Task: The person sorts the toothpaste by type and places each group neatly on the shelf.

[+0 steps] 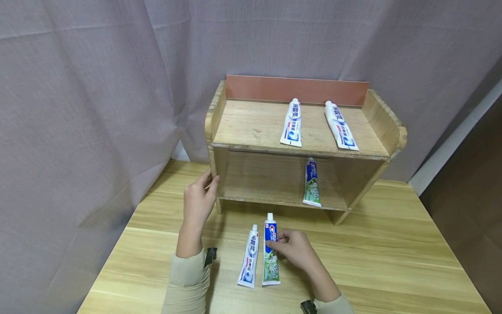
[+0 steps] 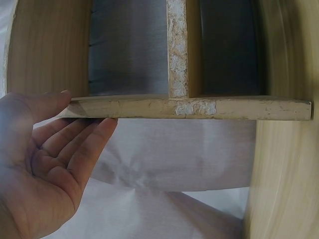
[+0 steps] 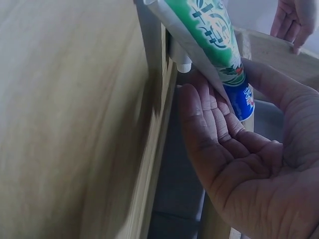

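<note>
My left hand (image 1: 199, 198) pinches the front edge of the left side panel (image 2: 239, 109) of a small wooden shelf (image 1: 255, 183), thumb on one face and fingers on the other. At the front of the table my right hand (image 1: 294, 248) holds a blue-and-green Crest toothpaste tube (image 1: 270, 266), cap away from me. In the right wrist view this toothpaste tube (image 3: 214, 40) lies between thumb and fingers. Just left of it is a white toothpaste tube (image 1: 249, 261) with blue lettering, on the table and untouched by either hand.
Two white toothpaste tubes, one left (image 1: 292, 124) and one right (image 1: 341, 126), lie on the top shelf. Another blue-and-green tube (image 1: 312, 183) lies towards the right of the lower shelf. A grey curtain (image 1: 117, 87) hangs behind; a dark brown surface (image 1: 470, 187) stands at right.
</note>
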`<state>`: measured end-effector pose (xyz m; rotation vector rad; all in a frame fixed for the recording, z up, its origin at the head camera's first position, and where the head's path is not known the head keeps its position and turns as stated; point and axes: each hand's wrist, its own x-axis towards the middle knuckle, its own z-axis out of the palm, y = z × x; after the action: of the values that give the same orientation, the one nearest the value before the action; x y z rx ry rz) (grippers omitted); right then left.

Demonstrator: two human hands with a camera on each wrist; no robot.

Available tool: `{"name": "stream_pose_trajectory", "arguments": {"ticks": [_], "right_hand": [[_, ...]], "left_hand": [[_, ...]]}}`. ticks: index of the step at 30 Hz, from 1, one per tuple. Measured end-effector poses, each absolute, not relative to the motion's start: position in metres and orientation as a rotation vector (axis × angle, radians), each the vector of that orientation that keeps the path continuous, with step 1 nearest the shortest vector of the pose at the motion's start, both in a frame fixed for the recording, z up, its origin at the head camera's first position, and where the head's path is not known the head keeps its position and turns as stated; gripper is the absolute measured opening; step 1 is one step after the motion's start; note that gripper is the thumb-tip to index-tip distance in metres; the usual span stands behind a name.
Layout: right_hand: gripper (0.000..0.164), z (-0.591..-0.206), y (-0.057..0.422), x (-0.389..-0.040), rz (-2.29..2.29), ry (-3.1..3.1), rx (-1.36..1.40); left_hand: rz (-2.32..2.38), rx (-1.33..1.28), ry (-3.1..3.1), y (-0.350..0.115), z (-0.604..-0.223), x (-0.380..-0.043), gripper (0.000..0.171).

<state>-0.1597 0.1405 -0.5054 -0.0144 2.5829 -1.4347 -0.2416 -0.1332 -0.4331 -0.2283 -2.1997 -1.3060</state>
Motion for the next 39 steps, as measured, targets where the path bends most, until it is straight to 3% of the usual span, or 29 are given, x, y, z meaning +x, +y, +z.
{"name": "stream_pose_trajectory", "arguments": {"ticks": [39], "right_hand": [[0.026, -0.485, 0.141, -0.164, -1.374, 2.689, -0.035]], "left_hand": [[-1.319, -0.238, -2.186, -0.133, -0.432, -0.242, 0.031]]}}
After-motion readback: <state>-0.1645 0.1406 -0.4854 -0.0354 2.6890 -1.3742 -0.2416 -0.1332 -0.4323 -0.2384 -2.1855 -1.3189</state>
